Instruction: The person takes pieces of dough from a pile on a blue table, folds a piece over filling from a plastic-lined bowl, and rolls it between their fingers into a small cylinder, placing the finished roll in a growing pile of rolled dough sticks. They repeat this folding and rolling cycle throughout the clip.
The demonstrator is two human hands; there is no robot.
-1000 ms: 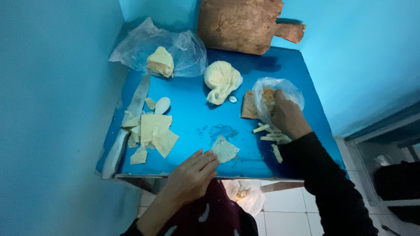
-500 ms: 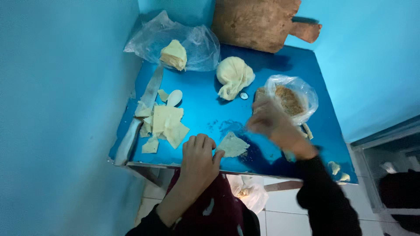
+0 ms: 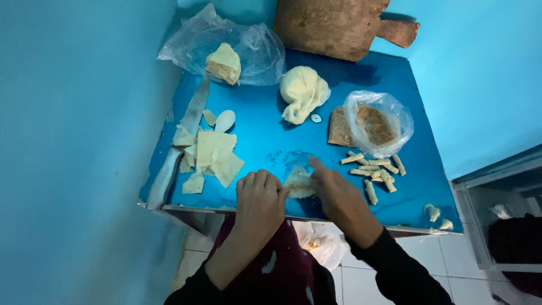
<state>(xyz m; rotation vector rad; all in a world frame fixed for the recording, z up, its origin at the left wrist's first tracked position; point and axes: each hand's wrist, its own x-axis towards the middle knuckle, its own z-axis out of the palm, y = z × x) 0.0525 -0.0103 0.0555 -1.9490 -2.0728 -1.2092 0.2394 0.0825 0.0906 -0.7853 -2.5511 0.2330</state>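
A thin pale dough square (image 3: pixel 299 182) lies near the front edge of the blue table (image 3: pixel 271 138). My left hand (image 3: pixel 261 197) rests with curled fingers against its left side. My right hand (image 3: pixel 339 197) lies on its right side, fingers on the sheet. Several rolled dough sticks (image 3: pixel 372 169) lie to the right of my right hand. A clear bag with brown filling (image 3: pixel 375 124) sits behind them. Cut dough squares (image 3: pixel 212 155) are stacked left of my left hand.
A long knife (image 3: pixel 180 141) lies along the left edge beside a white spoon (image 3: pixel 224 120). A dough ball (image 3: pixel 304 90) sits mid-table, a bag with stacked dough (image 3: pixel 226 62) at the back left, a wooden board (image 3: pixel 339 25) against the wall. Two pieces (image 3: pixel 437 214) lie at the front right corner.
My right hand left the bag of filling and came back to the dough square at the front edge. My left hand stayed beside that square.
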